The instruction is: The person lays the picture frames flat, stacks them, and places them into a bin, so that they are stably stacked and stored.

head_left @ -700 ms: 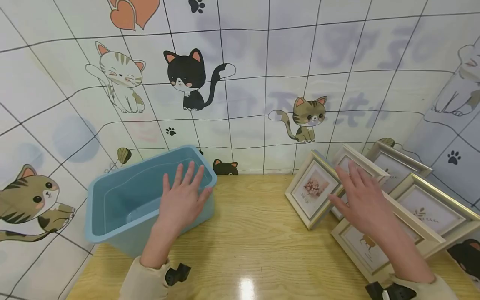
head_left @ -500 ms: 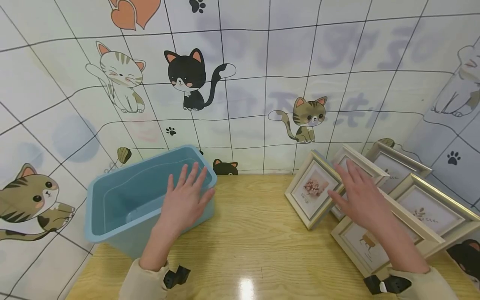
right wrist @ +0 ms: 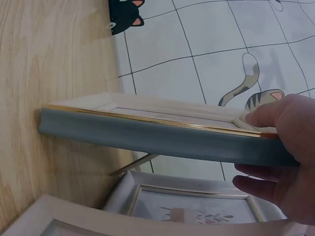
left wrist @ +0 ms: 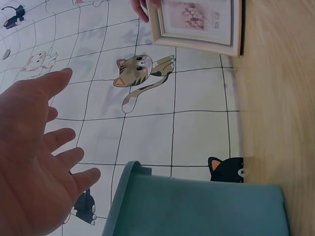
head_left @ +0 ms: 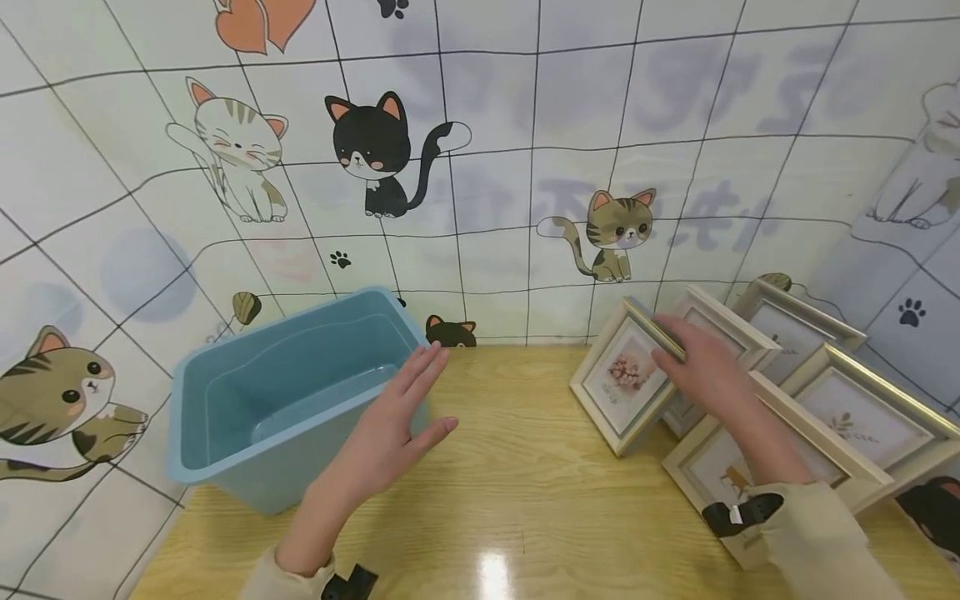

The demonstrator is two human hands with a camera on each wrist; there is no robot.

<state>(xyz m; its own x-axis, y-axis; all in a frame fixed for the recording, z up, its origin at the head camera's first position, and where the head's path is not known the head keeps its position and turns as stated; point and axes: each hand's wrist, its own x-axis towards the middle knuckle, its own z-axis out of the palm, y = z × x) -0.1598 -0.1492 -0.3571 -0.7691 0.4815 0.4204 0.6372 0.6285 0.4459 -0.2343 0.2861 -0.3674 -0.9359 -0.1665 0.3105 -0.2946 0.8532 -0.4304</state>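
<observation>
My right hand (head_left: 708, 367) grips the upper right edge of a picture frame (head_left: 630, 375) that shows a pink bouquet. In the right wrist view the thumb lies on its front and the other fingers go behind it; the frame's lower edge rests on the table. My left hand (head_left: 386, 433) hovers beside the near right side of a light blue plastic bin (head_left: 300, 450), holding nothing, its fingers extended and thumb spread. The bin's visible inside holds nothing.
Several more frames stand at the right, among them a cream frame (head_left: 780, 467) partly hidden by my right forearm, a gold-edged frame (head_left: 877, 417) and a silvery frame (head_left: 795, 325). The wooden table (head_left: 510, 483) meets a cat-patterned wall covering (head_left: 495, 200).
My right hand has gone from hovering over the frames to gripping the bouquet frame's edge. The left hand has moved right and down, away from over the bin, and turned sideways.
</observation>
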